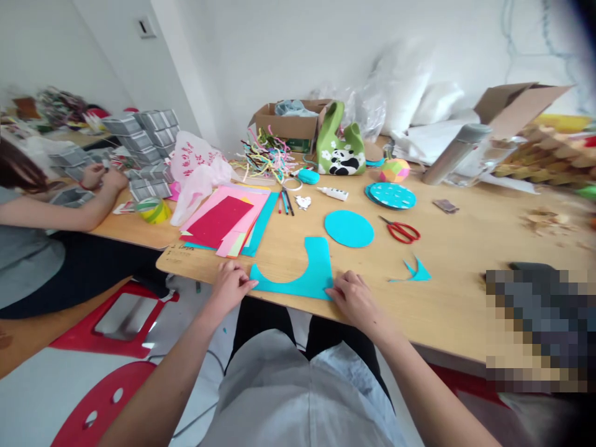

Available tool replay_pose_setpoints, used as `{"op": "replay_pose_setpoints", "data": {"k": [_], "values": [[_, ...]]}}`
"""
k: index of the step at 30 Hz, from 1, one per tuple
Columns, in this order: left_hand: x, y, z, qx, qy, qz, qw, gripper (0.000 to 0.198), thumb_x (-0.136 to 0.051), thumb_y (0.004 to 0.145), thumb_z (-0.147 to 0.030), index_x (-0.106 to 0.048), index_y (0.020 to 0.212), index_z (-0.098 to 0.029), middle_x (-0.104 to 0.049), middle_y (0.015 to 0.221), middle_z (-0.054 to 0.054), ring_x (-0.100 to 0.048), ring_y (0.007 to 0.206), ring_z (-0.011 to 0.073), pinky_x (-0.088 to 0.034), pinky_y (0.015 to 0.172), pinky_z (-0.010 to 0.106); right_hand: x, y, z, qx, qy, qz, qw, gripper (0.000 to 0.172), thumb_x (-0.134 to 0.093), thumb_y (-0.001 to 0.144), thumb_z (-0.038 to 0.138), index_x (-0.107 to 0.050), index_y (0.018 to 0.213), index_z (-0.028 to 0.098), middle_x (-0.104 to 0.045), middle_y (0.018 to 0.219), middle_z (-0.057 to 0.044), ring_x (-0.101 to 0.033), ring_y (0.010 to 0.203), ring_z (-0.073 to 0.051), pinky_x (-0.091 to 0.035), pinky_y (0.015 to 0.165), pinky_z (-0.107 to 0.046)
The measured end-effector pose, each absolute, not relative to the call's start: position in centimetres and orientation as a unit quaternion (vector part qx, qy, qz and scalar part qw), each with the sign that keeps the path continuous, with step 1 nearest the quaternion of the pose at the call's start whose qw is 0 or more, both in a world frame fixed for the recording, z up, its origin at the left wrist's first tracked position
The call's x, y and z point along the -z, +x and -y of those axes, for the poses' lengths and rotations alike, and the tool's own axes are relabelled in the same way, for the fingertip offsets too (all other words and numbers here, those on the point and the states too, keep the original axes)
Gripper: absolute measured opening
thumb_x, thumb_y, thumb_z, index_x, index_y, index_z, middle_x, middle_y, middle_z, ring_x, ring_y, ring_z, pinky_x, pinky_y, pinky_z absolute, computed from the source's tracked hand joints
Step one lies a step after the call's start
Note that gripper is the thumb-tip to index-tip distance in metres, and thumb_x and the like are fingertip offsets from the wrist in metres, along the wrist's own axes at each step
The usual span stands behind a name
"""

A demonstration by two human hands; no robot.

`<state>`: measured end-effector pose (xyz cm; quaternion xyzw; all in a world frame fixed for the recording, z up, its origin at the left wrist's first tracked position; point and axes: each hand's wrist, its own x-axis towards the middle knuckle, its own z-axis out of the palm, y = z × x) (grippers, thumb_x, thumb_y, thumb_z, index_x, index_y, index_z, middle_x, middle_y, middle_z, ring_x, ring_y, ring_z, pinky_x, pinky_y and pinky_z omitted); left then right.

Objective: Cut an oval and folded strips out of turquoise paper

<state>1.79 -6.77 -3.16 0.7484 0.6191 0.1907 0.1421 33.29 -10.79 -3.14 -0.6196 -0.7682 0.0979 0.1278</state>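
Observation:
A blue paper offcut (298,282) with a round bite cut from it lies at the table's front edge. My left hand (229,287) pinches its left end between thumb and fingers. At its lower right corner, my right hand (352,293) grips the paper the same way. Just beyond lies a blue paper circle (349,228), flat on the table. To the right of the circle rest red-handled scissors (403,232), with their blades pointing up and left. Small blue scraps (419,269) lie nearer to me.
Coloured paper sheets (218,222) are stacked at left, with pens (286,203) and a glue bottle (334,194) behind. A green panda bag (341,149), a patterned blue disc (393,195) and a thermos (454,155) stand farther back. A co-worker (41,211) sits left.

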Motion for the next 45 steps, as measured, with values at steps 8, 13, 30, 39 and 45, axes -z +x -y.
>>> {"op": "replay_pose_setpoints", "data": {"k": [8,13,30,39,45], "values": [[3.1,2.1,7.1,-0.211,0.727,-0.636,0.152,0.022,-0.074,0.072,-0.029,-0.061,0.058,-0.018,-0.056,0.086,0.004,-0.051,0.092,0.0224,-0.044,0.087,0.036,4.9,33.8,11.3,-0.026,-0.598,0.784,0.161,0.024,-0.053,0.093,0.031,-0.061,0.075,0.018,-0.054,0.083,-0.008,-0.052,0.079,-0.023,-0.043,0.075,-0.035],[3.0,2.3,7.3,-0.201,0.729,-0.641,0.136,0.023,-0.073,0.074,-0.027,-0.060,0.059,-0.018,-0.055,0.087,0.005,-0.050,0.092,0.0230,-0.044,0.087,0.038,4.2,33.5,11.5,-0.009,-0.601,0.788,0.138,0.023,-0.053,0.093,0.031,-0.061,0.076,0.018,-0.055,0.085,-0.008,-0.052,0.081,-0.023,-0.041,0.073,-0.035],[2.2,6.4,11.4,0.029,0.891,-0.437,-0.120,0.023,-0.047,0.082,0.001,-0.064,0.092,-0.011,-0.061,0.091,0.011,-0.058,0.092,0.0253,-0.051,0.081,0.037,2.6,33.3,11.4,-0.065,-0.634,0.760,0.126,0.021,-0.058,0.090,0.031,-0.063,0.074,0.019,-0.057,0.083,-0.007,-0.054,0.080,-0.021,-0.041,0.076,-0.033],[3.5,10.0,14.3,0.023,0.850,-0.509,-0.131,0.083,-0.069,0.075,-0.055,-0.036,0.147,-0.029,-0.059,0.110,0.017,-0.054,0.116,0.0412,-0.044,0.094,0.057,2.9,34.0,11.4,-0.095,-0.625,0.753,0.182,0.027,-0.055,0.091,0.034,-0.058,0.068,0.020,-0.056,0.079,-0.006,-0.054,0.077,-0.020,-0.044,0.073,-0.032],[3.4,9.9,14.1,0.044,0.849,-0.510,-0.133,0.091,-0.075,0.069,-0.051,-0.033,0.147,-0.031,-0.061,0.109,0.016,-0.055,0.115,0.0402,-0.043,0.097,0.056,2.4,30.5,13.8,0.029,-0.619,0.757,0.207,0.031,-0.044,0.096,0.037,-0.063,0.108,0.015,-0.062,0.109,-0.017,-0.055,0.102,-0.031,-0.044,0.084,-0.046]]}}
